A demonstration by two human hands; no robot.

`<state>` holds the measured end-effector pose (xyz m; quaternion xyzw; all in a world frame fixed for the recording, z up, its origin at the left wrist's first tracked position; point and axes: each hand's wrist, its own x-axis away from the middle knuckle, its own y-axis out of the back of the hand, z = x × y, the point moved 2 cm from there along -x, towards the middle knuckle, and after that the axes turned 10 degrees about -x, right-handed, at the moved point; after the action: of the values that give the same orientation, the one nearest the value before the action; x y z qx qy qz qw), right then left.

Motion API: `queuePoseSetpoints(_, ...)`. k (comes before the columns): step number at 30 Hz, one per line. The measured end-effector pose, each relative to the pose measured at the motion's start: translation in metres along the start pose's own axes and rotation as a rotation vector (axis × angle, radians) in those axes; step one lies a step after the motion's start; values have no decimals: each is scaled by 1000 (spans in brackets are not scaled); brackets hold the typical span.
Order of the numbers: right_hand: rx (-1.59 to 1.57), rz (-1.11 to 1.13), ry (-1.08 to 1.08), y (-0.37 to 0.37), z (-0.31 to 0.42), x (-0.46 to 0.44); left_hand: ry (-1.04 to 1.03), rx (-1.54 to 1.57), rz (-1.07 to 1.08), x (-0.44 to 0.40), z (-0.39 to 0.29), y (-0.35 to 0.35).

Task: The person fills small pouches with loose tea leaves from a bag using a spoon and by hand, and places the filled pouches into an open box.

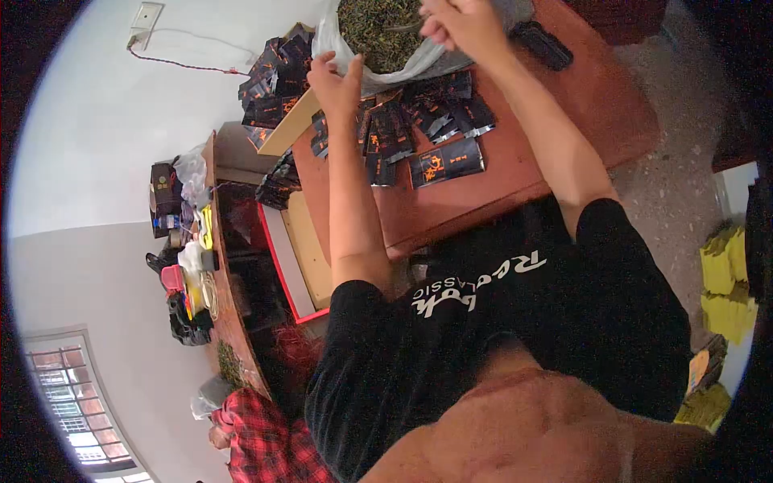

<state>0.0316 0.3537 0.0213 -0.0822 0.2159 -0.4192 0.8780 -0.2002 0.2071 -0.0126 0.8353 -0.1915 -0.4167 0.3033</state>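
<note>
The left hand [335, 87] is open at the edge of the bag [328, 36] of dry leaves [374, 39] on the table [600, 101]. The right hand [467, 30] bends its fingers; I cannot tell what it grips. Black packets [448, 163] lie near.

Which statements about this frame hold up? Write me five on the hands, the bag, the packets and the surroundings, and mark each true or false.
1. The left hand is at the edge of the plastic bag. True.
2. The bag is full of red beads. False: it holds loose, dark leaves.
3. Black packets with orange print lie on the table. True.
4. The right hand hangs down beside the body. False: it is stretched out to the bag.
5. The plaid shirt at the lower left is blue and white. False: it is red and black.
</note>
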Motion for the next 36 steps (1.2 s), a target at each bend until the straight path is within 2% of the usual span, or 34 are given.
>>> queuePoseSetpoints(4,27,103,-29,-35,-17,-9,267,312,124,7,-13,1)
queuePoseSetpoints(7,70,91,-68,-49,-32,-11,227,331,40,6,-2,-9)
queuePoseSetpoints(10,159,12,-73,-49,-40,-19,287,454,32,8,2,-10)
queuePoseSetpoints(12,142,-41,-42,-41,-49,-38,274,412,36,10,-1,-5)
queuePoseSetpoints(13,133,-67,-28,-43,-32,-36,268,390,38,12,-1,-2)
queuePoseSetpoints(14,190,-84,-193,-34,-13,-33,276,422,32,13,1,-2)
queuePoseSetpoints(17,189,-99,-100,-32,-1,-33,293,505,5,12,2,-6)
queuePoseSetpoints(19,118,-35,-129,-45,0,-29,305,526,2,13,-4,-3)
queuePoseSetpoints(23,54,24,-173,-80,-21,-23,258,486,-22,13,-6,1)
queuePoseSetpoints(25,92,10,-79,-96,-54,-30,229,513,-44,11,-8,1)
queuePoseSetpoints(28,123,-79,-119,-80,-38,-39,287,521,-28,15,-6,-1)
queuePoseSetpoints(29,86,-88,-50,-72,-43,-44,265,505,-25,18,-4,-3)
queuePoseSetpoints(31,100,-111,-126,-61,-34,-51,217,476,-18,21,-5,-6)
queuePoseSetpoints(35,219,-15,-151,-41,-8,-49,91,197,-100,31,-8,-6)
queuePoseSetpoints(36,201,12,-133,-35,-14,-52,-42,58,-193,33,-16,-2)
